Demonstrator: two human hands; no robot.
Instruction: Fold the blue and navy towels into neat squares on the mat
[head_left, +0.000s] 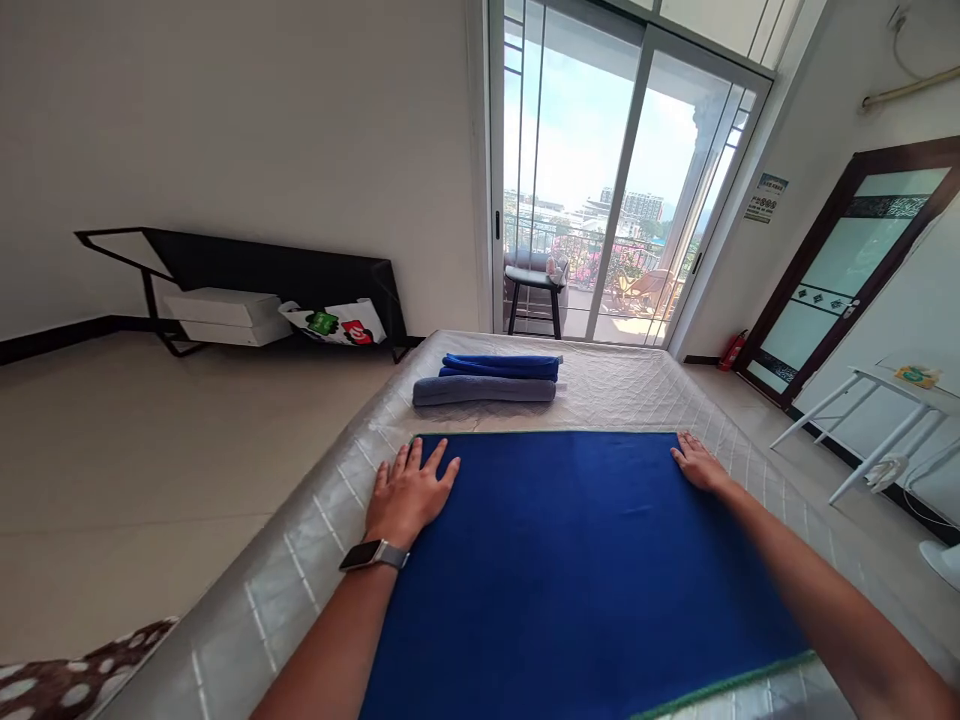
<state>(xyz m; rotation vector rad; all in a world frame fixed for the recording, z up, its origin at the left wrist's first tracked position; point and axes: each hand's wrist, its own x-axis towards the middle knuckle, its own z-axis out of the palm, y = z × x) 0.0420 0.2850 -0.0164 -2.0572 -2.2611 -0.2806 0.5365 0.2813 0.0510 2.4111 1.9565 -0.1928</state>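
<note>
Left grip (409,495) and right grip (697,462) open, palms down on flat blue cloth

Both released, nothing clenched. Smooth, roughly rectangular blue cloth with green edging (577,560) lies spread on a pale silvery quilted mattress (615,385). Left grip at its far left corner, fingers spread; right grip at its far right corner, fingers pointing forward. Dark-faced rectangular watch with grey strap (361,555) on left wrist.

Just beyond the cloth's far edge, on the same mattress: long grey-blue fabric roll (484,391), with folded bright blue fabric (499,366) right behind it.

Left side, by the wall: black angular metal-framed furniture (277,255) near the floor, white rectangular boxes (225,315) and white printed bag (337,322) under it. Brown fabric with white dots (82,668) at lower left.

Ahead: tall grey-framed sliding glass door (574,150), dark-legged stool (533,277) seen through it. Right side: red cylindrical fire extinguisher (733,350) beside a dark-framed frosted glass door (840,285), then white slim-legged table (892,385) with a small yellow-green item (916,376) on top.
</note>
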